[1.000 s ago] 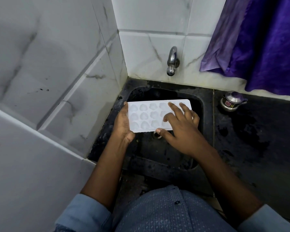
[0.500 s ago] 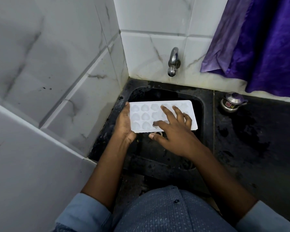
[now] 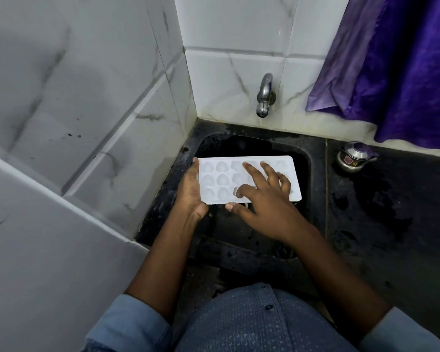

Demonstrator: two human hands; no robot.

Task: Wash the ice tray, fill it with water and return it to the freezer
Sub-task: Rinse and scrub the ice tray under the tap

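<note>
Left hand point(image 3: 191, 191) grip is clamped on the left short end of the ice tray point(image 3: 221, 179): palm against the edge, thumb up at the far corner, the other fingers hidden under the tray. Right hand point(image 3: 267, 207) grasps nothing. Its fingers point(image 3: 252, 171) are spread and laid flat on the tray's top face over the right-hand cavities, index tip pressed down near the front row, thumb just off the near long edge; can't tell if the thumb touches it. Tray is white, heart-shaped cavities facing up, roughly level, long side running left to right. It's held over the black sink point(image 3: 313, 174), in front of and below the steel tap point(image 3: 264, 95) on the back tiled wall point(image 3: 234, 26). Can't tell whether the cavities hold any water. Black table point(image 3: 391, 212) to the right of the sink looks wet in patches; a small steel pot point(image 3: 353, 160) with a lid sits on it near the back wall, well apart from the tray. Purple cloth point(image 3: 404, 72) hangs above the pot. Sink sits in the corner where the two tiled walls meet. Blue shirt point(image 3: 252, 321) and rolled sleeves show at the bottom of the view.
</note>
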